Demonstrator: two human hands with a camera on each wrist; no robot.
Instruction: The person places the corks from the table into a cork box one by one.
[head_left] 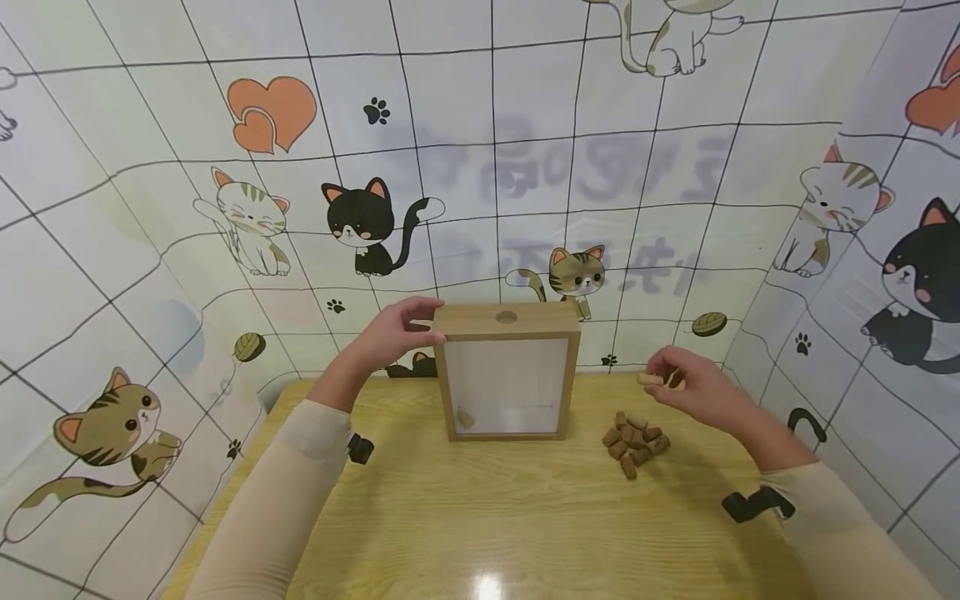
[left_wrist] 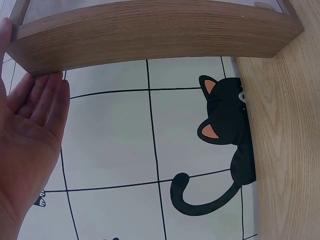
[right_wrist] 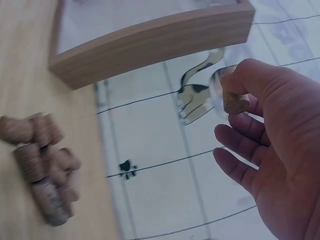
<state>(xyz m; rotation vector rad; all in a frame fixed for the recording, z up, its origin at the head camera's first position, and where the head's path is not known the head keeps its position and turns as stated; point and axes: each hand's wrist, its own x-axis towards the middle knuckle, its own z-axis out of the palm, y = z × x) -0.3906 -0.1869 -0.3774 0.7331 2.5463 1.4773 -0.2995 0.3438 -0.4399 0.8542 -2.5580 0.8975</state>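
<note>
1 cork (head_left: 648,379) sits pinched between the fingers of my right hand (head_left: 690,385), clear of the worktop (head_left: 450,517) near the cork pile (head_left: 633,443), while my left hand (head_left: 397,329) clamps its fingers on the wooden box (head_left: 506,375), I judge to steady it upright, hole (head_left: 506,317) uppermost.

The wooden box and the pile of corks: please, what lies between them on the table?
Only bare tabletop lies between the wooden box and the pile of corks, as the head view shows.
</note>
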